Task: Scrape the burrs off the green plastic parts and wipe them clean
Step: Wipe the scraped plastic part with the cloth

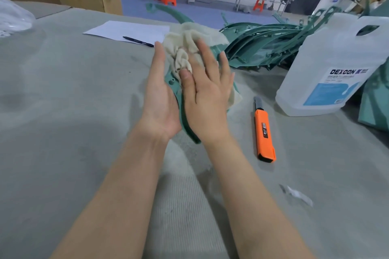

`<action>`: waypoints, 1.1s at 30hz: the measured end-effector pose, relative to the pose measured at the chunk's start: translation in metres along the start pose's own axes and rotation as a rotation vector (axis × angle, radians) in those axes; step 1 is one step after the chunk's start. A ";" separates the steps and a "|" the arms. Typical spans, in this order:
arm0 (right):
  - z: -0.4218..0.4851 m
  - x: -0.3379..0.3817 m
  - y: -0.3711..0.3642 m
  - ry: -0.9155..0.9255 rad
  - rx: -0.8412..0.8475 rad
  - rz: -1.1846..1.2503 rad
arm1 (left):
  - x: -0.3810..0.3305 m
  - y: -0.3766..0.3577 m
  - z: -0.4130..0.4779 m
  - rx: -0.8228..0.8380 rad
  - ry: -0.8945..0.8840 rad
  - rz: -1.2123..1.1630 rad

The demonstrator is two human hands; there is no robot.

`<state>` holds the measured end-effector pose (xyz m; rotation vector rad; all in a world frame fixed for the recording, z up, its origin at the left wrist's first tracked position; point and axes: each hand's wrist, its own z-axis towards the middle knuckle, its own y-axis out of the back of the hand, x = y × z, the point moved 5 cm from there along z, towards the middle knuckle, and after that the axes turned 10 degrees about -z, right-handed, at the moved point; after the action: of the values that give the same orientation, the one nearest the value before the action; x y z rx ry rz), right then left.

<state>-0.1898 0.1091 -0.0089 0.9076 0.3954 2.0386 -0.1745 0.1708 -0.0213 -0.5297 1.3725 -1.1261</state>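
Now you are wiping: right hand (207,99) lying flat, fingers straight, pressing cloth (187,48) onto green part (171,82). Left hand (160,99) spread, bracing part's edge against sliding on worktop (63,90). Knife (264,130) lying aside, near for scraping; pile (263,46) waiting beside bottle (328,65).

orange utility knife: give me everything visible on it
The orange utility knife lies flat on the grey table cover, to the right of the right hand, untouched. Orange plastic body, black butt end nearest the camera, dark grey tip pointing away toward the jug. A small dark label sits mid-body. Whether the blade is extended is unclear.
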 end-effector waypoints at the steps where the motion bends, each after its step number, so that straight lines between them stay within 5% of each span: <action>1: -0.001 0.002 0.001 0.040 -0.028 0.015 | -0.002 0.001 0.001 0.002 -0.024 -0.008; 6: -0.008 0.005 -0.009 0.081 0.121 0.037 | -0.011 0.007 0.000 0.007 -0.093 -0.117; 11: 0.002 -0.029 -0.009 -0.175 0.099 -0.134 | -0.013 0.005 -0.002 -0.044 -0.111 -0.038; 16: -0.001 -0.066 0.010 -0.486 -0.040 0.302 | -0.015 0.013 0.000 -0.254 -0.157 0.157; 20: 0.000 -0.074 0.015 -0.665 -0.159 0.601 | -0.019 0.012 -0.003 -0.243 -0.187 -0.023; 27: -0.005 -0.044 -0.017 -0.500 0.286 0.792 | -0.028 0.008 -0.004 -0.128 -0.292 -0.111; 33: -0.004 -0.046 -0.011 -0.489 0.218 0.659 | -0.021 0.009 -0.003 -0.123 -0.212 -0.058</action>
<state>-0.1688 0.0784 -0.0389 1.8043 0.0402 2.2592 -0.1710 0.1931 -0.0190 -0.7605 1.2526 -1.0055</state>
